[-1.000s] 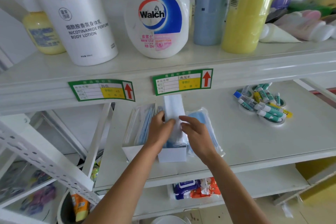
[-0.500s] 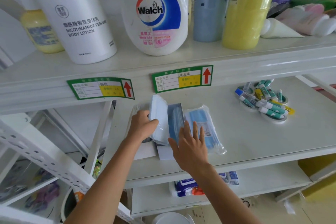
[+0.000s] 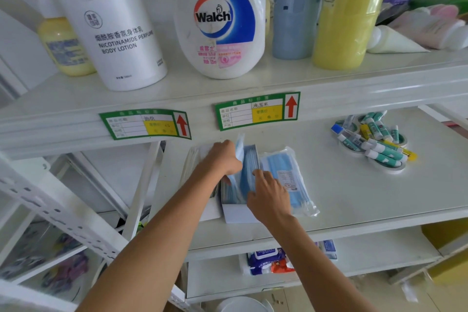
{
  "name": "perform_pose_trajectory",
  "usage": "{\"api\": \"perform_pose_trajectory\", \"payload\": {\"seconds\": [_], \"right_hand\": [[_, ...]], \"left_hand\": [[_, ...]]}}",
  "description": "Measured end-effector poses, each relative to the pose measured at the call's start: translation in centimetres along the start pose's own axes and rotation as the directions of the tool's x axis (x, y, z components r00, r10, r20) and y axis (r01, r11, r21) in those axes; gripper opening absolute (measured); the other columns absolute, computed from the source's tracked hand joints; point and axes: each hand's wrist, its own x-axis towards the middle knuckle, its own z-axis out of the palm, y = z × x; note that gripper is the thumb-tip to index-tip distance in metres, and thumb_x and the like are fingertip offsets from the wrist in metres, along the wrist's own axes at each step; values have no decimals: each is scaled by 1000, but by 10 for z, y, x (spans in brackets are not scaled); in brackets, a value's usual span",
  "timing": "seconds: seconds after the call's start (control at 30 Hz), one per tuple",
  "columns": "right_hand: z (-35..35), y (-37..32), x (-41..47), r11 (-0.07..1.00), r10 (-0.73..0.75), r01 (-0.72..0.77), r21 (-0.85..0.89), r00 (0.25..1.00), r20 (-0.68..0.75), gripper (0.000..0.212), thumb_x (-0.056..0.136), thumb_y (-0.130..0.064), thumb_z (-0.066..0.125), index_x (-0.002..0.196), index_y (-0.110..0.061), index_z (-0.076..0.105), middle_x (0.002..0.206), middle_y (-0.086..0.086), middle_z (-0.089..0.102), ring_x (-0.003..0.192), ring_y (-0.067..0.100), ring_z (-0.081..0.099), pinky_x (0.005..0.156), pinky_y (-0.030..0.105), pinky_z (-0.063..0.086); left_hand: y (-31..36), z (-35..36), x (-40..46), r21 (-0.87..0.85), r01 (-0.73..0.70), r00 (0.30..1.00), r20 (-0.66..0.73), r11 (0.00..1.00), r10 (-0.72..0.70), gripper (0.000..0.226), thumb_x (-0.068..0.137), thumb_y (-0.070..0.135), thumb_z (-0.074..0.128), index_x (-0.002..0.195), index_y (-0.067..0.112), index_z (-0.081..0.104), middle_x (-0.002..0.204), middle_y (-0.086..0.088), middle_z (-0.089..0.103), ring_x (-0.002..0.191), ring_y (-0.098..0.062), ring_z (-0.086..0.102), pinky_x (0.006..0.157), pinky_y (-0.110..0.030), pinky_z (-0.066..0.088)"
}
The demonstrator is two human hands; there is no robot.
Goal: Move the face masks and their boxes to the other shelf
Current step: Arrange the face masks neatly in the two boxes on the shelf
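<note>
Two white mask boxes stand side by side on the middle shelf. Only the left box top shows; my forearm covers the remainder. Blue masks fill the right box. My left hand grips a pack of masks on edge over the gap between the boxes. My right hand curls over the right box's right wall, thumb inside against the masks. A sealed bag of blue masks lies flat just right of that box, partly under my right hand.
A pile of tape rolls and glue sticks sits at the shelf's right. The shelf above carries a lotion bottle, a Walch bottle and tall tubes. Wet-wipe packs lie on the shelf below. A second white rack stands to the left.
My left hand has brought the mask pack from the left box toward the right box. My right hand has left the sealed bag and curled onto the right box's wall.
</note>
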Motion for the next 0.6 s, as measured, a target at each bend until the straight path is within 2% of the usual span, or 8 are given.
{"api": "perform_pose_trajectory", "payload": {"seconds": [0.1, 0.13, 0.2, 0.27, 0.37, 0.53, 0.6], "right_hand": [[2, -2, -1, 998, 14, -13, 54, 1000, -9, 48, 91, -12, 52, 138, -17, 43, 130, 7, 56, 104, 29, 61, 81, 39, 54], [2, -1, -1, 997, 14, -14, 72, 1000, -7, 49, 92, -12, 52, 139, -17, 43, 132, 7, 54, 106, 29, 61, 80, 38, 54], [3, 1, -4, 995, 3, -2, 103, 1000, -15, 45, 93, -14, 53, 138, -18, 45, 133, 5, 54, 105, 27, 62, 79, 37, 54], [4, 6, -6, 993, -19, 24, 119, 999, -39, 34, 94, -16, 54, 127, -19, 51, 125, 3, 57, 99, 24, 63, 76, 34, 54], [4, 14, -9, 990, -43, 51, 130, 997, -61, 23, 96, -22, 53, 118, -22, 57, 121, -1, 60, 97, 22, 63, 75, 33, 53], [4, 19, -10, 987, -73, 80, 140, 996, -51, 26, 95, -20, 47, 119, -23, 55, 121, -1, 60, 101, 22, 60, 75, 34, 50], [5, 20, -9, 984, -80, 86, 154, 996, -46, 25, 96, -19, 47, 119, -23, 55, 122, -1, 59, 104, 22, 59, 74, 31, 45]], "left_hand": [[13, 5, 3, 38, 14, 1000, 21, 999, -14, 18, 92, 4, 54, 108, 7, 47, 103, -11, 49, 46, -19, 67, 38, -26, 49], [17, 9, 4, 69, 11, 1000, 21, 998, -13, 20, 92, 4, 57, 111, 7, 50, 105, -12, 51, 55, -22, 69, 41, -28, 52], [23, 22, 5, 157, -22, 1000, 19, 987, 19, 25, 92, 7, 64, 116, 2, 57, 113, -16, 60, 85, -30, 71, 60, -33, 58], [24, 41, 7, 220, -66, 998, 14, 973, 65, 22, 93, 13, 66, 113, 3, 61, 119, -18, 63, 102, -34, 68, 76, -38, 56], [17, 63, 4, 317, -108, 993, -9, 942, 116, 12, 96, 21, 61, 104, 12, 60, 117, -13, 65, 103, -34, 67, 72, -37, 46], [1, 81, 3, 439, -135, 988, -10, 889, 155, 12, 97, 29, 52, 89, 21, 56, 107, -8, 71, 97, -30, 68, 71, -36, 38], [-2, 82, 2, 433, -130, 986, -36, 892, 161, 18, 99, 31, 50, 101, 18, 61, 112, -9, 72, 101, -30, 68, 73, -35, 39]]}}
